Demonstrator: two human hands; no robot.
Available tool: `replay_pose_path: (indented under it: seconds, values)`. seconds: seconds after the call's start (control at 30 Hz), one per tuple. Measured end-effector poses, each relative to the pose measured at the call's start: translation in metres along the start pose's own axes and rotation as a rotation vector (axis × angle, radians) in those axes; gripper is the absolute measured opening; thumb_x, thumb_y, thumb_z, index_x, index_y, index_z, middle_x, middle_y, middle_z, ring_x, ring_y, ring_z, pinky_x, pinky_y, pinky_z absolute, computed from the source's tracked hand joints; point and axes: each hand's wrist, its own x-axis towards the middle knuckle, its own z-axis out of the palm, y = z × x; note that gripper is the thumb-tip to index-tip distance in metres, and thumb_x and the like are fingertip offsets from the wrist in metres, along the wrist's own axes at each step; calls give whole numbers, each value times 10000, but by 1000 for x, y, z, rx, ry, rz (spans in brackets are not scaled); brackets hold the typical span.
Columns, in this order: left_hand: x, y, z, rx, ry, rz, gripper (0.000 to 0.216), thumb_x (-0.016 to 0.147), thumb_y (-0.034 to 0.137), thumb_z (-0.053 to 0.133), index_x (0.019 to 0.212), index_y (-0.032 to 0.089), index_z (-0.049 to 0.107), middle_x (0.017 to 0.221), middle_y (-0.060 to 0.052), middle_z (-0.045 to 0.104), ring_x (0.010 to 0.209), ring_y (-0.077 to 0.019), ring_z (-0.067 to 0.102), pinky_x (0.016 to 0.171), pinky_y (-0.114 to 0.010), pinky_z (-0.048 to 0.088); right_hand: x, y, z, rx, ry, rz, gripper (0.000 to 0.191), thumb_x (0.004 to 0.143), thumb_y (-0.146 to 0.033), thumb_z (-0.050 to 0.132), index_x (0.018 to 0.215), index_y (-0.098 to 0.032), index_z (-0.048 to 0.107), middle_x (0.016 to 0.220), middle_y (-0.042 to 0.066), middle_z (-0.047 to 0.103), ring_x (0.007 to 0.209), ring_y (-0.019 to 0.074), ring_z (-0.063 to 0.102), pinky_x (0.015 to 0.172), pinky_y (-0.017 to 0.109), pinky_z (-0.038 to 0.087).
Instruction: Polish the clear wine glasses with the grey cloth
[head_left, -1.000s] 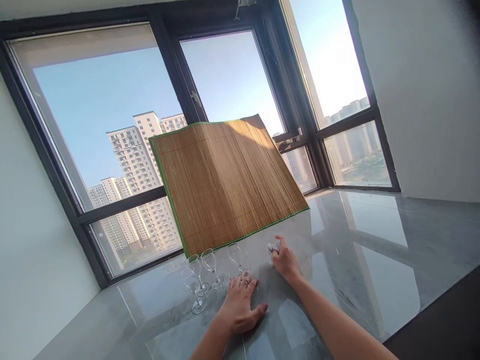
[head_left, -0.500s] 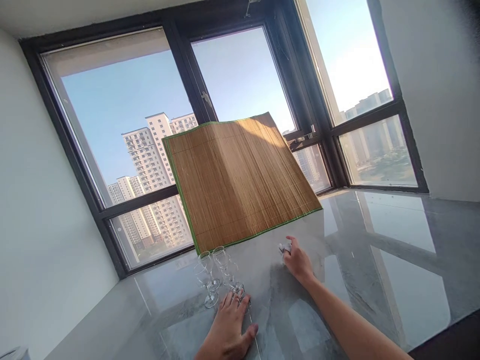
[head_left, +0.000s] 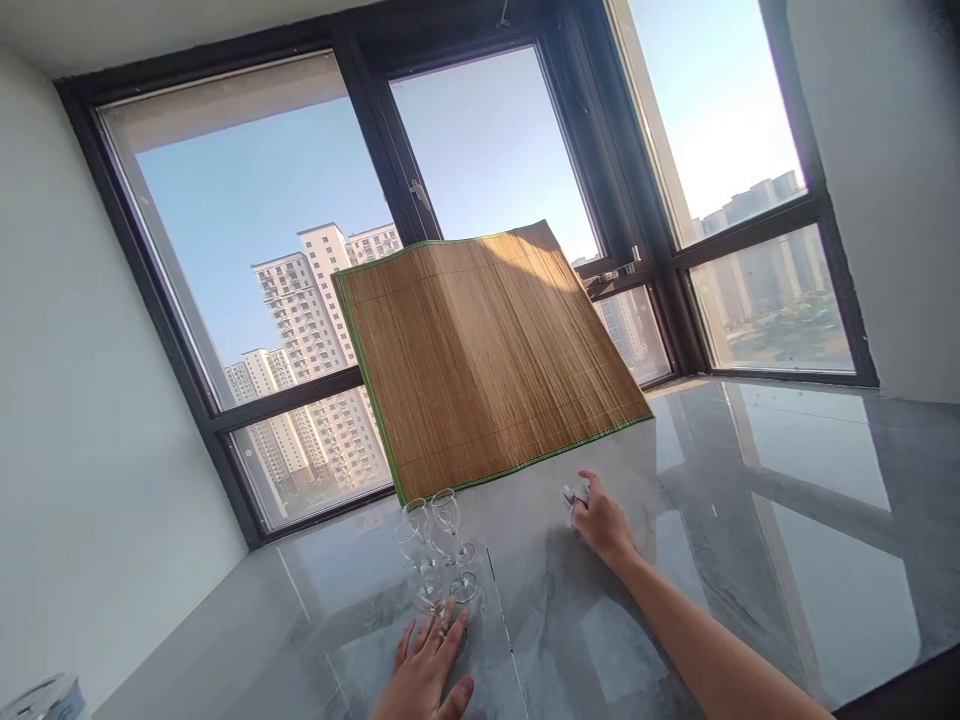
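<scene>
My left hand (head_left: 424, 672) lies near the bottom edge on the glossy grey table (head_left: 750, 520), fingers stretched toward the foot of a small stemmed glass (head_left: 439, 590). Several clear stemmed glasses (head_left: 431, 535) stand bunched just beyond its fingertips. My right hand (head_left: 600, 522) rests further out on the table, fingers curled around a small clear-and-silver object (head_left: 576, 493) that I cannot name. A bamboo mat (head_left: 487, 355) with green edging leans upright against the window behind the glasses.
Large dark-framed windows (head_left: 390, 160) fill the far side, with tower blocks outside. White walls close in left and right. A round tin-like object (head_left: 41, 698) shows at the bottom left corner. A seam (head_left: 499, 625) runs across the tabletop.
My left hand has drawn back toward me and leftward, dragging one glass in beside the others. My right hand has stayed put. The camera has tilted, shifting the scene right.
</scene>
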Motion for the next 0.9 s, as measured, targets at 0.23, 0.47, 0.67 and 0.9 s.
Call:
replay_pose_path:
  seconds: [0.23, 0.47, 0.67, 0.9]
  values:
    - [-15, -28, -1, 14, 42, -89, 718, 896, 670, 354, 1534, 353, 268, 1608, 44, 189, 1504, -304, 165, 1229, -541, 91, 3, 5, 7, -32, 14, -8, 479, 890, -212, 385, 1367, -201, 428, 903, 88, 711, 811, 239, 665, 631, 283, 332]
    - [-16, -39, 14, -97, 413, -44, 553, 897, 572, 405, 1354, 319, 584, 1452, -66, 535, 1363, -318, 458, 1146, -537, 324, 4, 8, 9, -18, -34, -78, 516, 914, -212, 357, 1429, -196, 373, 935, 95, 704, 774, 214, 650, 590, 261, 318]
    - [-25, -46, 12, -240, 872, -114, 503, 927, 482, 362, 569, 206, 582, 778, -56, 689, 767, -199, 649, 751, -274, 501, 4, 11, 12, -39, -68, -120, 551, 878, -194, 375, 1429, -207, 380, 952, 91, 689, 771, 213, 632, 587, 257, 298]
    - [-20, -46, 3, -427, 945, -313, 410, 775, 605, 555, 678, 212, 616, 613, 11, 602, 564, -172, 568, 602, -264, 458, 3, 8, 10, -32, -89, -139, 563, 871, -182, 357, 1434, -171, 360, 761, 51, 643, 626, 193, 568, 553, 266, 251]
